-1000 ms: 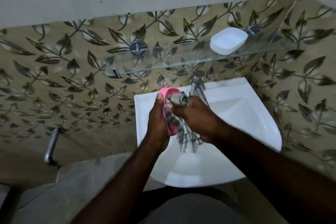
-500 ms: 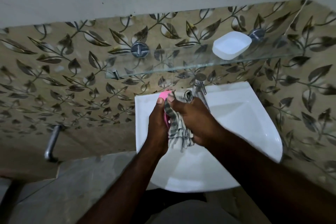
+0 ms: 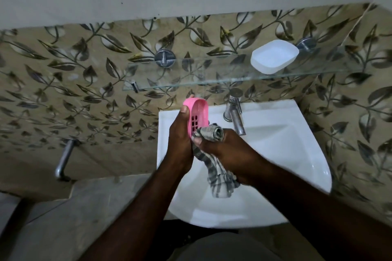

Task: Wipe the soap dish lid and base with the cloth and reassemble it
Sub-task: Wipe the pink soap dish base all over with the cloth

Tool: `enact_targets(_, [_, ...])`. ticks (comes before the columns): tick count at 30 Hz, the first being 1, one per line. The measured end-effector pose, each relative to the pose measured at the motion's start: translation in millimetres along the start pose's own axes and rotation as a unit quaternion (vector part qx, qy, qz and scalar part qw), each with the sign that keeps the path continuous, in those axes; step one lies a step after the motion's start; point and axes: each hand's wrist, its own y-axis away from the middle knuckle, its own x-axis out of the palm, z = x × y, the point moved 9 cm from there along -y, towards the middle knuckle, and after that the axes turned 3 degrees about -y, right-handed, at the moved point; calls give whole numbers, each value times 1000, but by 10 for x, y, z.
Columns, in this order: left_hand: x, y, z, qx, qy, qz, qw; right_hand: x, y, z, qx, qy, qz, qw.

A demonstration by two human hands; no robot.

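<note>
Over sink [image 3: 286, 154], pink base [image 3: 199, 110], lower end hidden by cloth [image 3: 213, 132]

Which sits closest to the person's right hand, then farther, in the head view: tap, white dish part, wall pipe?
1. Tap, just behind the right hand.
2. White dish part, up on the glass shelf.
3. Wall pipe, far left, low.

Matt pink plastic soap dish base [image 3: 198, 115], woven striped cloth [image 3: 214, 163], translucent white plastic lid [image 3: 273, 56] on clear glass shelf [image 3: 191, 74]; glossy ceramic basin [image 3: 297, 154], dull metal tap [image 3: 234, 115].
</note>
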Motion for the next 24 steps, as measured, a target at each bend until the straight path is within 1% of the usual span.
enact_targets(2, [113, 58, 106, -23, 16, 12, 1000, -131, -131, 141, -3, -41, -25, 999])
enact_targets(4, [207, 95, 201, -29, 39, 26, 998, -203, -225, 330, -37, -99, -49, 993])
enact_targets(5, [207, 96, 200, -25, 49, 21, 998, -184, -225, 354, -52, -101, -46, 992])
enact_targets(6, [195, 86, 171, -25, 49, 18, 998, -149, -186, 335, -62, -73, -36, 995])
enact_targets(8, [85, 32, 94, -33, 30, -23, 999, -67, -53, 164, -77, 41, -3, 996])
enact_targets(10, [-43, -7, 86, -39, -1, -54, 998, -57, 58, -41, -88, 135, 11, 987])
enact_targets(11, [-87, -3, 129, -51, -11, -64, 997, -95, 83, -113, -103, 190, 14, 976])
enact_targets(12, [-96, 20, 192, -74, -11, -64, 995, -127, 95, -128, -138, 270, 25, 953])
enact_targets(14, [-111, 68, 311, -121, -1, -56, 991, -147, 102, -141, -204, 442, 57, 872])
enact_targets(15, [-120, 72, 346, -136, -2, -51, 989, -188, 96, -168, -210, 489, 65, 844])
enact_targets(16, [-137, 66, 358, -144, -3, -49, 988, -241, 82, -187, -204, 512, 64, 832])
enact_targets(17, [-153, 52, 359, -145, -2, -49, 988, -269, 73, -188, -199, 513, 55, 833])
enact_targets(18, [-160, 45, 354, -145, -4, -55, 988, -264, 68, -180, -195, 492, 45, 847])
enact_targets(19, [-159, 36, 357, -143, -3, -57, 988, -234, 73, -171, -189, 449, 36, 872])
enact_targets(20, [-138, 34, 350, -139, 0, -56, 989, -195, 81, -156, -180, 382, 25, 906])
enact_targets(21, [-124, 32, 342, -131, -2, -54, 990, -156, 93, -151, -174, 315, 16, 933])
enact_targets(22, [-104, 32, 331, -125, -2, -48, 991, -129, 119, -142, -178, 274, 13, 945])
enact_targets(23, [-87, 36, 327, -127, 1, -41, 991, -103, 143, -136, -194, 268, 21, 944])
enact_targets(24, [-72, 41, 327, -134, 9, -33, 990, -93, 154, -141, -213, 295, 36, 931])
